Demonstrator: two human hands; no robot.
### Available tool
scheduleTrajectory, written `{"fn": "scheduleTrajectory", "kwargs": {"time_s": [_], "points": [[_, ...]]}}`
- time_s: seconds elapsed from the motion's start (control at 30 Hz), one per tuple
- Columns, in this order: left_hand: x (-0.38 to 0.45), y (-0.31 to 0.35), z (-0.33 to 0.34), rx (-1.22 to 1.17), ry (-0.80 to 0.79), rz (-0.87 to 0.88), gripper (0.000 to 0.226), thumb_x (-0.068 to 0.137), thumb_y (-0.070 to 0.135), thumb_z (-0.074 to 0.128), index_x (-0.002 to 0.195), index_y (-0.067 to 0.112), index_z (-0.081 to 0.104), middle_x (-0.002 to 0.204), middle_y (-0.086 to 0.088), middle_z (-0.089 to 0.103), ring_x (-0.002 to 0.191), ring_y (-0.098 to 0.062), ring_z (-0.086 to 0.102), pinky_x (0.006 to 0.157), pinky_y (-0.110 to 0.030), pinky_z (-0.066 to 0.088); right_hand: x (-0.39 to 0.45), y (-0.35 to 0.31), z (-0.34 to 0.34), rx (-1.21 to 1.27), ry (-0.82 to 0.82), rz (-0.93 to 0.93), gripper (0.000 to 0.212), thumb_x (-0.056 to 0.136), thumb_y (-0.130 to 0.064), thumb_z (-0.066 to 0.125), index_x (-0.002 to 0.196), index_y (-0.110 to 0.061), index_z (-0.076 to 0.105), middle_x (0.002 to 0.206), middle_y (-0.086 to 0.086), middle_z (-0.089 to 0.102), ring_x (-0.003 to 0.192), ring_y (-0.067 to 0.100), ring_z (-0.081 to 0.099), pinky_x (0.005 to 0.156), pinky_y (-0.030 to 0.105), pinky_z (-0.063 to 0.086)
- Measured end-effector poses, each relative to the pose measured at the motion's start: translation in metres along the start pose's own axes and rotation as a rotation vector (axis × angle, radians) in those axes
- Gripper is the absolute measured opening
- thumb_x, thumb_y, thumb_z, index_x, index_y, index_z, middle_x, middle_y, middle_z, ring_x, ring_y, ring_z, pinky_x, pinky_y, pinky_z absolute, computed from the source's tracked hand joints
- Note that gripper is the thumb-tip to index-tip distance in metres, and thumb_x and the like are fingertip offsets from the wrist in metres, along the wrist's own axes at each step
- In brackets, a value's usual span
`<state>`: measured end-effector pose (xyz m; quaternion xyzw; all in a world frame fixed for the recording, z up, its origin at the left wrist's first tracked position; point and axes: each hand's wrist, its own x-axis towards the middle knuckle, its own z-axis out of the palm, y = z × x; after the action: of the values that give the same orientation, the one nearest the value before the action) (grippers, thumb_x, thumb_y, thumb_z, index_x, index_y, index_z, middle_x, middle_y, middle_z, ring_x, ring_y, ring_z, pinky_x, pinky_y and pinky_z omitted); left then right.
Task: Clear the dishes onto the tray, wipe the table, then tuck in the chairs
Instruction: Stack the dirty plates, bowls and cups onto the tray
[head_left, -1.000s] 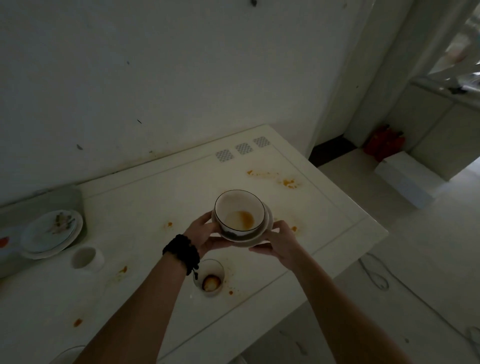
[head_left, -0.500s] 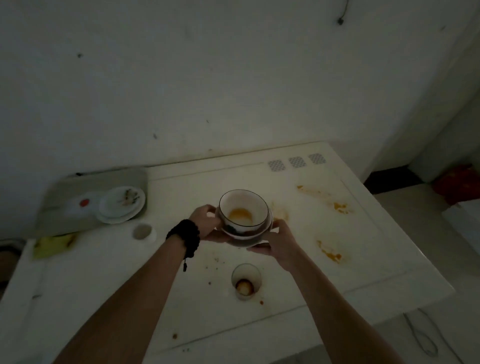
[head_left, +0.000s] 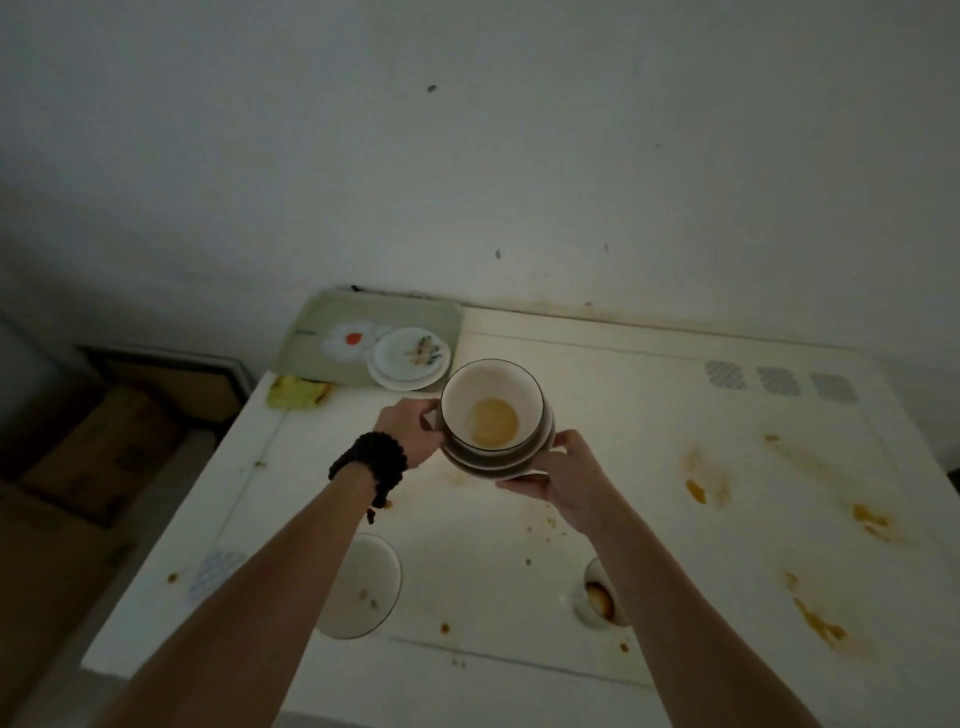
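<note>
Both hands carry a stack of dishes above the white table (head_left: 649, 395): a white bowl (head_left: 491, 410) with orange residue sits on plates (head_left: 493, 465). My left hand (head_left: 410, 428) grips the stack's left side, my right hand (head_left: 566, 478) supports it from below right. The grey-green tray (head_left: 322, 332) lies at the table's far left corner, holding a stack of dirty plates (head_left: 410, 358). A plate (head_left: 363, 587) lies near the front edge, partly hidden by my left forearm. A glass (head_left: 600, 597) with brown dregs stands at the right, partly behind my right forearm.
A yellow cloth (head_left: 296, 392) lies in front of the tray. Orange spills (head_left: 696, 488) and crumbs stain the table's right half. Cardboard boxes (head_left: 98, 452) stand on the floor to the left. A wall runs behind the table.
The held stack has moved left and farther away, nearer the tray. The view has swung left, bringing the tray closer to centre and revealing the front plate.
</note>
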<state>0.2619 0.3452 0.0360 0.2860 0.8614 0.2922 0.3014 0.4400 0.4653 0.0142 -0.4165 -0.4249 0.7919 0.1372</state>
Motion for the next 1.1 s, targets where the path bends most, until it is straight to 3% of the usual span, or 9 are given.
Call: {"fn": "scheduleTrajectory", "kwargs": {"time_s": [0.07, 0.2, 0.27, 0.63, 0.73, 0.8, 0.9, 0.97, 1.1], "points": [[-0.007, -0.023, -0.015, -0.187, -0.039, -0.073, 0.049, 0.089, 0.027, 0.059, 0.137, 0.034, 0.053, 0.093, -0.001, 0.070, 0.078, -0.018, 0.067, 0.060, -0.028, 0.057, 0.000, 0.006, 0.021, -0.002, -0.029, 0.022, 0.040, 0.086, 0.022, 0.048, 0.113, -0.007, 0.040, 0.107, 0.027, 0.060, 0.088, 0.047, 0.069, 0.076, 0.053, 0.061], [-0.034, -0.071, -0.041, -0.926, -0.194, -0.234, 0.029, 0.095, 0.027, 0.055, 0.122, 0.036, 0.062, 0.109, -0.008, 0.070, 0.107, -0.038, 0.065, 0.089, -0.059, 0.052, -0.002, 0.024, 0.068, 0.003, -0.087, 0.057, 0.039, 0.087, 0.022, 0.048, 0.113, -0.006, 0.040, 0.115, 0.031, 0.058, 0.097, 0.053, 0.067, 0.075, 0.054, 0.061], [-0.041, -0.101, -0.044, -1.124, -0.298, -0.148, 0.050, 0.092, 0.008, 0.052, 0.129, 0.041, 0.056, 0.120, -0.015, 0.067, 0.113, -0.044, 0.061, 0.092, -0.065, 0.047, -0.002, 0.034, 0.090, -0.004, -0.118, 0.069, 0.037, 0.088, 0.020, 0.049, 0.113, -0.005, 0.041, 0.116, 0.030, 0.058, 0.094, 0.050, 0.069, 0.079, 0.056, 0.060], [-0.078, -0.214, -0.085, -1.377, -0.139, -0.027, 0.066, 0.073, -0.001, 0.061, 0.134, 0.022, 0.053, 0.129, -0.021, 0.060, 0.103, -0.041, 0.065, 0.083, -0.053, 0.056, -0.016, 0.077, 0.186, -0.103, -0.377, 0.230, 0.037, 0.087, 0.018, 0.046, 0.123, 0.012, 0.050, 0.123, 0.033, 0.060, 0.103, 0.048, 0.067, 0.091, 0.052, 0.057], [-0.086, -0.239, -0.092, -1.463, -0.092, -0.043, 0.065, 0.071, -0.001, 0.058, 0.134, 0.018, 0.053, 0.125, -0.021, 0.061, 0.099, -0.038, 0.067, 0.087, -0.055, 0.055, -0.004, 0.107, 0.188, -0.216, -0.155, 0.236, 0.029, 0.090, 0.010, 0.046, 0.116, 0.004, 0.055, 0.105, 0.023, 0.065, 0.085, 0.036, 0.070, 0.074, 0.040, 0.062], [-0.089, -0.257, -0.098, -1.458, -0.085, -0.021, 0.061, 0.075, -0.001, 0.055, 0.133, 0.018, 0.054, 0.126, -0.020, 0.061, 0.102, -0.037, 0.066, 0.089, -0.055, 0.054, 0.007, 0.142, 0.180, -0.709, 0.078, 0.183, 0.019, 0.091, -0.005, 0.055, 0.108, 0.000, 0.061, 0.094, 0.015, 0.065, 0.079, 0.028, 0.065, 0.068, 0.034, 0.054], [-0.091, -0.274, -0.106, -1.451, -0.086, -0.014, 0.059, 0.081, -0.004, 0.049, 0.135, 0.019, 0.052, 0.128, -0.019, 0.061, 0.102, -0.039, 0.065, 0.090, -0.056, 0.053, 0.015, 0.191, 0.157, -1.295, 0.228, 0.217, 0.040, 0.084, -0.022, 0.061, 0.119, -0.003, 0.055, 0.114, 0.016, 0.062, 0.103, 0.032, 0.063, 0.083, 0.039, 0.055], [-0.092, -0.284, -0.112, -1.440, -0.102, -0.011, 0.061, 0.079, -0.005, 0.049, 0.136, 0.019, 0.052, 0.128, -0.019, 0.061, 0.101, -0.041, 0.065, 0.088, -0.056, 0.054, 0.012, 0.213, 0.152, -1.318, 0.268, 0.250, 0.044, 0.085, -0.018, 0.060, 0.126, -0.003, 0.052, 0.120, 0.019, 0.060, 0.104, 0.035, 0.064, 0.082, 0.042, 0.059], [-0.094, -0.297, -0.117, -1.445, -0.119, -0.040, 0.068, 0.072, -0.003, 0.055, 0.136, 0.019, 0.051, 0.126, -0.021, 0.061, 0.100, -0.042, 0.066, 0.085, -0.055, 0.056, 0.009, 0.217, 0.154, -0.997, 0.348, 0.277, 0.034, 0.088, 0.000, 0.054, 0.122, -0.001, 0.061, 0.106, 0.022, 0.062, 0.079, 0.037, 0.068, 0.050, 0.046, 0.061]]}}
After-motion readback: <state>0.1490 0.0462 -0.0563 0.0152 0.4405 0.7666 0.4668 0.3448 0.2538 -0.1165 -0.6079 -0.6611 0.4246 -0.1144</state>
